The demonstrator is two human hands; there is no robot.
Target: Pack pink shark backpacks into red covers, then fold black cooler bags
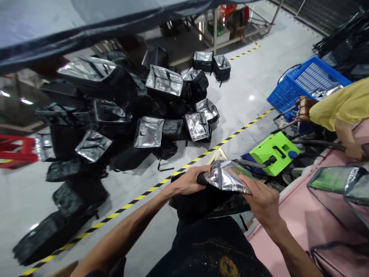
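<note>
A black insulated bag point(198, 206) with a shiny silver lining hangs in front of my body, held up by both hands. My left hand point(191, 180) is closed around the bag's dark edge at its left side. On the other side, my right hand point(261, 196) pinches a corner of the silver lining point(230, 181). The lining is creased and catches the light between the two hands. Part of the bag's lower body merges with my dark clothing, so its bottom is hard to make out.
Several black silver-lined bags point(150, 130) lie piled at the left, beyond a yellow-black floor tape point(144, 196). A green machine point(275, 154) and blue crate point(311, 84) stand to the right. A pink table point(302, 215) carries clear-topped pieces point(331, 181); a person in yellow point(343, 102) is beside it.
</note>
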